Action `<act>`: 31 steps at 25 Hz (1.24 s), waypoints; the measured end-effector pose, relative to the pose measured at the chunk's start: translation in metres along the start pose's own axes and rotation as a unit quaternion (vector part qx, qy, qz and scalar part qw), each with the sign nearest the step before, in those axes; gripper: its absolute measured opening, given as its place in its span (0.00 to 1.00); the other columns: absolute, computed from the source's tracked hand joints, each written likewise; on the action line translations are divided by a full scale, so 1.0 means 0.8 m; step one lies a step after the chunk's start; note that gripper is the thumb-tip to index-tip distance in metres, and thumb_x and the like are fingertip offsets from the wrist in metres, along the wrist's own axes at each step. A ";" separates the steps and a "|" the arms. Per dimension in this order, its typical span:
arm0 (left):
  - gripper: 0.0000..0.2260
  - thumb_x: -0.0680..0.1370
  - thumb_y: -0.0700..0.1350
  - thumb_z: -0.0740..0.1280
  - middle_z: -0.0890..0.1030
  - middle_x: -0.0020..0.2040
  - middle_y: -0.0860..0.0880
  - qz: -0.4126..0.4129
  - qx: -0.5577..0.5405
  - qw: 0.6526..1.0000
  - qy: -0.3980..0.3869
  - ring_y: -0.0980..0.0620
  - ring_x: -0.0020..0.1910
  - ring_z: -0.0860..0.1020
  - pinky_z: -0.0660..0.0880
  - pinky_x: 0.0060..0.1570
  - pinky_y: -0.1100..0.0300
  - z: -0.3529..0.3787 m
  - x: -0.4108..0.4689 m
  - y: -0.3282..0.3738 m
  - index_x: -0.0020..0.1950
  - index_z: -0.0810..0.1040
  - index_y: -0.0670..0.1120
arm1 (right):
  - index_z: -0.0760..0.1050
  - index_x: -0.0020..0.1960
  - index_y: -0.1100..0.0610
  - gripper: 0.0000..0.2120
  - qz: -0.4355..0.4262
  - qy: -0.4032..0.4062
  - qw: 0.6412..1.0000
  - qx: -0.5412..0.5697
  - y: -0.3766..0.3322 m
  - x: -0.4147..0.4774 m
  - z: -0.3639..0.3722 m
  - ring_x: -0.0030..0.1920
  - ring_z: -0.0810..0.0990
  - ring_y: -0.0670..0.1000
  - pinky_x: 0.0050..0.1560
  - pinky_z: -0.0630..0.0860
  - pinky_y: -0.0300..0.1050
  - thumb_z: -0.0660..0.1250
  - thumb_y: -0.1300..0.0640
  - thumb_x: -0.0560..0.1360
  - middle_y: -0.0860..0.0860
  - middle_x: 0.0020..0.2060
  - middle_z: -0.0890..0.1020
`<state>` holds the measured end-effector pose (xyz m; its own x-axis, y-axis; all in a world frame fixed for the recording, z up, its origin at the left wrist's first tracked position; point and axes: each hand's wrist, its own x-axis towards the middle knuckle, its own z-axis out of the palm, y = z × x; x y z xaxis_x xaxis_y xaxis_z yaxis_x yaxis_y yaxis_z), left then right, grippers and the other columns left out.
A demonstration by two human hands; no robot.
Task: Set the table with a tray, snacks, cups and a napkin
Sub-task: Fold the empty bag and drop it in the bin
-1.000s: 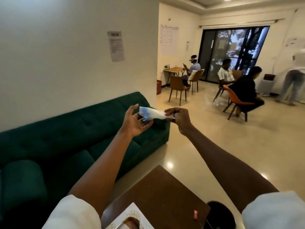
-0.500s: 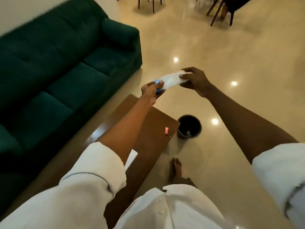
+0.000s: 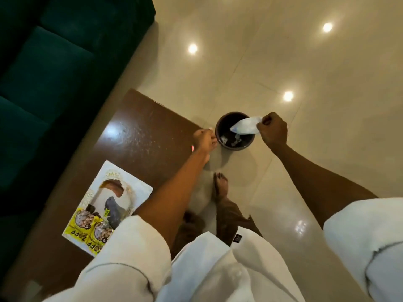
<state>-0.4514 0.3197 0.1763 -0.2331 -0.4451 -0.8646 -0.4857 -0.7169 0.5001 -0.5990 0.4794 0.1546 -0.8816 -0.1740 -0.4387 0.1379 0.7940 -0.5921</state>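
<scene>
My right hand pinches a white and blue plastic wrapper right over the mouth of a round black bin on the floor. My left hand hovers at the corner of the brown table, just left of the bin, with its fingers bunched. A small pale bit shows at its fingertips; whether it holds it is unclear. On the table's near part lies a white tray with gold trim. It carries two yellow snack packets and a white item partly hidden by my sleeve.
A dark green sofa runs along the table's left side. A tiny pink item lies on the table by my left wrist. The bin holds several scraps. My bare foot stands on the glossy beige floor beside the table.
My head tipped down from the room to the floor. Both hands dropped; the left let go of the wrapper's blue end and the right carried the wrapper over the bin.
</scene>
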 end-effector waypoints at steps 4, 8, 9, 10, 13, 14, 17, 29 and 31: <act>0.10 0.84 0.41 0.64 0.75 0.36 0.45 -0.046 0.006 0.999 -0.004 0.50 0.34 0.75 0.76 0.41 0.55 0.031 0.077 -0.058 0.43 0.71 0.46 | 0.77 0.53 0.61 0.10 -0.006 0.036 0.996 -0.078 0.075 0.060 0.069 0.48 0.82 0.62 0.44 0.74 0.48 0.67 0.59 0.74 0.59 0.47 0.84; 0.08 0.84 0.41 0.64 0.77 0.38 0.45 -0.044 0.035 0.998 -0.007 0.46 0.39 0.77 0.78 0.50 0.49 0.043 0.160 -0.074 0.45 0.72 0.45 | 0.74 0.54 0.61 0.11 0.003 0.024 0.994 -0.108 0.113 0.133 0.149 0.49 0.81 0.60 0.41 0.71 0.47 0.65 0.57 0.74 0.58 0.49 0.82; 0.08 0.84 0.41 0.64 0.78 0.38 0.45 -0.036 0.041 0.998 -0.012 0.45 0.41 0.78 0.78 0.51 0.49 0.042 0.177 -0.077 0.45 0.72 0.45 | 0.74 0.56 0.61 0.13 -0.001 0.013 0.993 -0.114 0.118 0.149 0.165 0.52 0.81 0.60 0.44 0.72 0.48 0.66 0.56 0.75 0.58 0.53 0.81; 0.07 0.84 0.42 0.65 0.78 0.39 0.45 -0.031 0.043 0.998 -0.015 0.45 0.43 0.78 0.79 0.50 0.49 0.037 0.190 -0.082 0.46 0.73 0.46 | 0.73 0.60 0.62 0.17 -0.006 -0.013 0.993 -0.117 0.124 0.160 0.182 0.56 0.80 0.60 0.48 0.74 0.50 0.68 0.53 0.76 0.58 0.57 0.79; 0.05 0.83 0.42 0.66 0.79 0.39 0.46 -0.036 0.028 0.999 -0.009 0.49 0.39 0.79 0.79 0.42 0.55 0.016 0.218 -0.095 0.47 0.74 0.46 | 0.69 0.69 0.63 0.28 0.016 -0.055 0.987 -0.152 0.134 0.178 0.228 0.65 0.76 0.61 0.59 0.77 0.56 0.73 0.50 0.75 0.59 0.65 0.74; 0.05 0.83 0.42 0.65 0.80 0.39 0.46 -0.038 0.027 0.999 -0.008 0.50 0.37 0.79 0.79 0.40 0.57 0.008 0.223 -0.099 0.48 0.74 0.46 | 0.69 0.69 0.62 0.28 0.026 -0.044 0.984 -0.169 0.135 0.180 0.240 0.65 0.76 0.61 0.60 0.77 0.56 0.73 0.51 0.76 0.59 0.66 0.74; 0.02 0.84 0.41 0.65 0.80 0.41 0.45 -0.032 0.021 0.999 -0.007 0.51 0.37 0.78 0.79 0.40 0.58 -0.014 0.222 -0.108 0.53 0.75 0.43 | 0.71 0.66 0.61 0.21 0.004 -0.046 0.981 -0.189 0.132 0.156 0.255 0.62 0.79 0.61 0.58 0.78 0.54 0.71 0.55 0.77 0.58 0.64 0.77; 0.04 0.84 0.41 0.64 0.80 0.49 0.43 0.037 -0.020 0.998 0.038 0.53 0.39 0.77 0.74 0.39 0.61 -0.172 0.066 -0.025 0.53 0.77 0.46 | 0.73 0.60 0.61 0.12 -0.247 -0.117 0.927 -0.256 -0.066 -0.013 0.248 0.61 0.76 0.66 0.52 0.78 0.61 0.64 0.58 0.78 0.62 0.56 0.79; 0.07 0.84 0.39 0.64 0.80 0.52 0.43 0.084 -0.006 0.994 0.067 0.52 0.42 0.78 0.73 0.39 0.62 -0.229 0.009 0.003 0.59 0.79 0.43 | 0.73 0.59 0.61 0.12 -0.313 -0.143 0.916 -0.209 -0.141 -0.066 0.244 0.59 0.76 0.65 0.52 0.77 0.59 0.64 0.58 0.77 0.61 0.54 0.79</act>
<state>-0.2999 0.2164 0.1805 -0.1954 -0.6269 -0.7542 -0.4396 -0.6315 0.6388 -0.4799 0.2852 0.1125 -0.5668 -0.7689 -0.2960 -0.5908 0.6297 -0.5044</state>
